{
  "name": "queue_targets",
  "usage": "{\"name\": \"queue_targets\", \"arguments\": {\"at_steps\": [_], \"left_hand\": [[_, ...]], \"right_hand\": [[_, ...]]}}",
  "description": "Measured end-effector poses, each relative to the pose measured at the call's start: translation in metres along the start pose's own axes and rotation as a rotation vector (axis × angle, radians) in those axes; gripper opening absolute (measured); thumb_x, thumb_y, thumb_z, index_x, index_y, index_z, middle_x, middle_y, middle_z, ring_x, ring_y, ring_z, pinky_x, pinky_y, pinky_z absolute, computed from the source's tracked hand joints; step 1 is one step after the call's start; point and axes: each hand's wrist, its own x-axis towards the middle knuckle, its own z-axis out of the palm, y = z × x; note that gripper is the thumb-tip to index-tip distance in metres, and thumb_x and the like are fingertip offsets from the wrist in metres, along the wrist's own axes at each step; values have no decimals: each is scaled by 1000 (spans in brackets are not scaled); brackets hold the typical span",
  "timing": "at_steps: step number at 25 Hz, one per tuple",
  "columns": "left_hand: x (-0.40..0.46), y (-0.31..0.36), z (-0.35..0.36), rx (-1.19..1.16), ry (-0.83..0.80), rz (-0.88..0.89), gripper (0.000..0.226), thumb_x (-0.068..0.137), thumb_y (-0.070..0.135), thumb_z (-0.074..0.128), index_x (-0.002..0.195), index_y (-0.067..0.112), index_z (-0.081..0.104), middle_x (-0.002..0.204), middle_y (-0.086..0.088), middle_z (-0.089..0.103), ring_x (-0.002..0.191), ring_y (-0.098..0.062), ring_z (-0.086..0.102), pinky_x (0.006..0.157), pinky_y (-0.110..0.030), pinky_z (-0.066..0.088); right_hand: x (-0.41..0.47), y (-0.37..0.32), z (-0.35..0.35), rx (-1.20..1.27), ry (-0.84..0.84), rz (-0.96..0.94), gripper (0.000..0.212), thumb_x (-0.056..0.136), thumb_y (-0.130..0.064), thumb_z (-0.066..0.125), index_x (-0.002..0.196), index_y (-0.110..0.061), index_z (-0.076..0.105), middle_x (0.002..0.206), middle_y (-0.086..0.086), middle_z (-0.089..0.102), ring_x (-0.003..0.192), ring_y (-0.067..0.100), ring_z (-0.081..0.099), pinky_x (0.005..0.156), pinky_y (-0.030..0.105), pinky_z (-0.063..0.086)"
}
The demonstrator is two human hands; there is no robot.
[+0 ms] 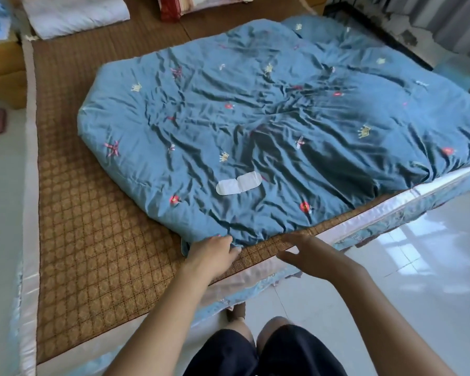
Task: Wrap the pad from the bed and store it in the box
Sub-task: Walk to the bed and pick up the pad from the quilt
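Observation:
A white pad [238,183], flat and opened out, lies on a blue quilt [255,118] spread over the bed. My left hand [212,252] rests on the quilt's near corner, fingers curled onto the fabric edge. My right hand [307,253] hovers open above the brown woven mat [92,240] at the bed's near edge, fingers spread, holding nothing. Both hands are well short of the pad. No box shows in view.
White folded bedding [76,14] and a red patterned pillow [174,8] lie at the head of the bed. A wooden nightstand [3,69] stands at the far left. Glossy floor tiles [418,267] run along the right. My legs in dark shorts [269,351] stand by the bed.

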Motion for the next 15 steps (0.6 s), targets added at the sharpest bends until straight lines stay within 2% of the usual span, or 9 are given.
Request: {"name": "queue_targets", "arguments": {"at_steps": [2,4,7,11,15], "left_hand": [[29,-2,-15,-2,1,-2,37,98,43,34,106,12,53,114,-9,64,103,-27,59,84,-39,45],[57,-4,-24,-21,3,-24,38,98,43,35,110,12,54,113,-8,64,102,-26,60,84,-39,45],[100,-7,-28,-52,-6,-90,42,98,45,34,118,13,53,112,-7,65,101,-25,61,81,-38,44],[151,-13,-28,-74,11,-215,36,98,43,35,102,11,52,104,-9,65,97,-28,61,74,-36,37],[197,-25,-23,-86,62,-290,37,98,43,35,105,11,53,107,-10,65,99,-30,61,80,-37,42]], "right_hand": [[35,3,-19,-7,-15,22,44,90,-39,56,130,-22,51,133,7,58,115,25,57,95,34,46],[76,7,-37,-10,-46,58,47,89,-41,57,131,-22,50,132,7,58,114,25,58,92,32,45],[151,16,-56,-30,-108,38,51,90,-38,56,137,-21,45,137,9,55,120,26,55,99,35,42],[265,18,-52,-73,-131,-30,50,93,-28,53,140,-15,41,142,14,47,125,31,49,102,38,40],[362,13,-24,-36,-187,-25,53,94,-27,53,142,-13,37,149,9,40,132,26,41,106,26,27]]}}
